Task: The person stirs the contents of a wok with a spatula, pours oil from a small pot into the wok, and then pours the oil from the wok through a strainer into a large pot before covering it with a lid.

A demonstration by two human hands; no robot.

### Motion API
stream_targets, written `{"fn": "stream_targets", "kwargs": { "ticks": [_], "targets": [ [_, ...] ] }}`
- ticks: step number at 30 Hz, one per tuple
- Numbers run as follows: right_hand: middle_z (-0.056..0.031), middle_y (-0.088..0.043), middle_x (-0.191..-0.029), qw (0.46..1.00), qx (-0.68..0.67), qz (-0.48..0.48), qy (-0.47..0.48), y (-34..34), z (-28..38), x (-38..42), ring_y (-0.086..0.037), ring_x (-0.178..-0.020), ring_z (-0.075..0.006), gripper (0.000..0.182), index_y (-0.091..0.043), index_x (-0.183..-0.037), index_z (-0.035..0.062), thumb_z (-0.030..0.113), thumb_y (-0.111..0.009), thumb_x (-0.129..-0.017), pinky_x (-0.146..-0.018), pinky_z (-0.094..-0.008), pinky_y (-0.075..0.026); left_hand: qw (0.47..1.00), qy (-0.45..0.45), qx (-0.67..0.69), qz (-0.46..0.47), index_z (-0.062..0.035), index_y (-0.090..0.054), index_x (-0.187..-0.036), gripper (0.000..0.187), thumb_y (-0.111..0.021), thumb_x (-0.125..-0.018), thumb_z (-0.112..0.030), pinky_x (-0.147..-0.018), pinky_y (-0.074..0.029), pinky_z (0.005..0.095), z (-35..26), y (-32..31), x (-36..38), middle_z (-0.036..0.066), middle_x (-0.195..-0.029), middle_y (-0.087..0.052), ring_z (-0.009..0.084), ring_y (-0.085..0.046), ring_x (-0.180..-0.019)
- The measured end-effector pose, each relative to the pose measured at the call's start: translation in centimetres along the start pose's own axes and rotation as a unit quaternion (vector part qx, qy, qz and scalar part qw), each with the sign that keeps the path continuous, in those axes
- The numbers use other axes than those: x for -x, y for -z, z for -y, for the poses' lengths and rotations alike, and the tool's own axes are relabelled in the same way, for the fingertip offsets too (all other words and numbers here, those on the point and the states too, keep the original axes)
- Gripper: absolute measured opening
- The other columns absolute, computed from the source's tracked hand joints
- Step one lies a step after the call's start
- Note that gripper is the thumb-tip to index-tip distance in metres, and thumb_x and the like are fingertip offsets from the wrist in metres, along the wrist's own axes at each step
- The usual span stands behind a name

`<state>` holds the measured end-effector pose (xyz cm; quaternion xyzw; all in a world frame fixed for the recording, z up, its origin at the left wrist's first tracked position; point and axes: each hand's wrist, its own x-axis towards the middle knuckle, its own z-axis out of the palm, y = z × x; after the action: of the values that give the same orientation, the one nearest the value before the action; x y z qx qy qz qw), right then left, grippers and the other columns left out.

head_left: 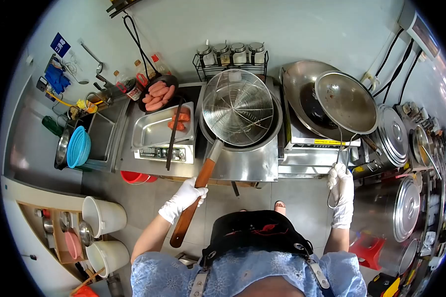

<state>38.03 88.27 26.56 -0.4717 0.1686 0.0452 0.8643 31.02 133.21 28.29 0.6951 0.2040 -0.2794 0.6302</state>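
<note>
Left hand (184,197) grips strainer (238,107) handle, basket resting over pot (262,143) to drain; right hand (341,185) grips ladle (346,101) handle, bowl over wok (302,89)

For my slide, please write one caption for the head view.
Left hand grips a wire strainer over the fryer; right hand holds a ladle.

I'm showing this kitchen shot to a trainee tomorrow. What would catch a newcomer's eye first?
First the big wire strainer at centre, lying over a pot, its wooden handle in the grip of the gloved left hand. Next the shiny ladle above the wok at right, its handle in the gloved right hand. Then the pink sausages on a dark plate, upper left.
</note>
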Motion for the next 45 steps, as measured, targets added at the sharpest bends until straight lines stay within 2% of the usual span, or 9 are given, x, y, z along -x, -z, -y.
{"fn": "stream_targets", "kwargs": {
  "ticks": [5, 6, 7, 9, 10, 16, 26, 38, 45],
  "targets": [
    [-0.0032, -0.052, -0.064, 1.000, -0.004, 0.017, -0.007, 0.7, 0.6, -0.1, -0.045, -0.044, -0.0116, 0.011, -0.053, -0.091, 0.0034, 0.014, -0.054, -0.090, -0.037, -0.0248, -0.038, 0.979, -0.074, -0.135, -0.137, 0.0021, -0.049, -0.097, 0.017, -0.055, -0.083, -0.005, -0.043, -0.040, 0.0264, -0.1, -1.0, 1.3, 0.004, -0.062, -0.050, 0.0095, -0.047, -0.046],
    [-0.0033, -0.052, -0.064, 1.000, 0.004, 0.012, -0.009, 0.6, 0.9, 0.1, -0.045, -0.044, -0.0116, 0.011, -0.052, -0.091, 0.0033, 0.014, -0.054, -0.090, -0.038, -0.0248, -0.039, 0.965, -0.074, -0.192, -0.162, 0.0057, -0.048, -0.103, 0.030, -0.060, -0.080, -0.010, -0.049, -0.046, 0.0320, -0.1, -0.9, 1.5, 0.012, -0.066, -0.057, 0.0200, -0.057, -0.051],
    [-0.0033, -0.052, -0.064, 1.000, 0.011, 0.008, -0.010, 0.5, 1.1, 0.1, -0.045, -0.044, -0.0117, 0.012, -0.052, -0.091, 0.0031, 0.014, -0.054, -0.090, -0.038, -0.0248, -0.039, 0.965, -0.074, -0.194, -0.162, 0.0057, -0.048, -0.103, 0.030, -0.060, -0.080, -0.010, -0.049, -0.046, 0.0320, 0.6, -0.4, 1.4, 0.012, -0.066, -0.057, 0.0200, -0.057, -0.051],
    [-0.0035, -0.052, -0.065, 1.000, 0.011, 0.015, -0.009, 0.8, 1.4, 0.0, -0.045, -0.044, -0.0116, 0.012, -0.052, -0.091, 0.0030, 0.014, -0.055, -0.089, -0.038, -0.0247, -0.039, 0.899, -0.162, -0.332, -0.235, 0.0077, -0.047, -0.108, 0.040, -0.062, -0.078, -0.014, -0.059, -0.049, 0.0395, 1.5, -0.1, 1.1, 0.023, -0.073, -0.061, 0.0354, -0.062, -0.064],
    [-0.0038, -0.052, -0.065, 1.000, 0.011, 0.026, -0.009, 1.0, 1.5, -0.1, -0.045, -0.044, -0.0118, 0.012, -0.052, -0.091, 0.0030, 0.014, -0.055, -0.089, -0.038, -0.0247, -0.039, 0.896, -0.155, -0.334, -0.250, 0.0084, -0.047, -0.110, 0.045, -0.063, -0.076, -0.016, -0.067, -0.049, 0.0446, 2.0, -0.1, 1.2, 0.029, -0.078, -0.060, 0.0444, -0.059, -0.077],
    [-0.0057, -0.051, -0.065, 0.999, 0.008, 0.047, -0.010, 1.7, 2.2, -0.7, -0.046, -0.044, -0.0130, 0.010, -0.051, -0.091, 0.0026, 0.012, -0.055, -0.089, -0.037, -0.0256, -0.040, 0.823, -0.196, -0.442, -0.299, 0.0065, -0.048, -0.108, 0.041, -0.062, -0.076, -0.013, -0.065, -0.048, 0.0465, 0.7, -2.1, 3.3, 0.027, -0.073, -0.060, 0.0427, -0.059, -0.072],
    [-0.0051, -0.049, -0.064, 0.998, 0.031, 0.059, -0.022, 2.6, 2.9, -1.2, -0.044, -0.044, -0.0134, 0.008, -0.048, -0.091, 0.0060, 0.011, -0.054, -0.089, -0.038, -0.0273, -0.040, 0.797, -0.194, -0.471, -0.325, 0.0015, -0.047, -0.108, 0.039, -0.063, -0.076, -0.013, -0.058, -0.047, 0.0481, 1.2, -3.3, 4.7, 0.023, -0.065, -0.059, 0.0419, -0.059, -0.065],
    [-0.0057, -0.051, -0.063, 0.996, 0.009, 0.081, -0.026, 2.2, 3.4, -0.4, -0.046, -0.045, -0.0137, 0.009, -0.050, -0.087, 0.0035, 0.011, -0.054, -0.089, -0.038, -0.0276, -0.041, 0.784, -0.237, -0.452, -0.353, 0.0070, -0.050, -0.105, 0.038, -0.064, -0.076, -0.011, -0.055, -0.045, 0.0451, 0.7, -3.8, 5.9, 0.023, -0.062, -0.056, 0.0414, -0.058, -0.062],
    [-0.0040, -0.050, -0.063, 0.992, 0.102, 0.070, 0.011, 1.6, 4.3, 0.1, -0.043, -0.043, -0.0123, 0.014, -0.051, -0.089, 0.0023, 0.015, -0.057, -0.089, -0.038, -0.0267, -0.039, 0.788, -0.233, -0.438, -0.364, 0.0054, -0.050, -0.104, 0.035, -0.064, -0.076, -0.012, -0.055, -0.045, 0.0457, 0.9, -4.1, 5.9, 0.024, -0.063, -0.057, 0.0420, -0.058, -0.063]
  ]
}}
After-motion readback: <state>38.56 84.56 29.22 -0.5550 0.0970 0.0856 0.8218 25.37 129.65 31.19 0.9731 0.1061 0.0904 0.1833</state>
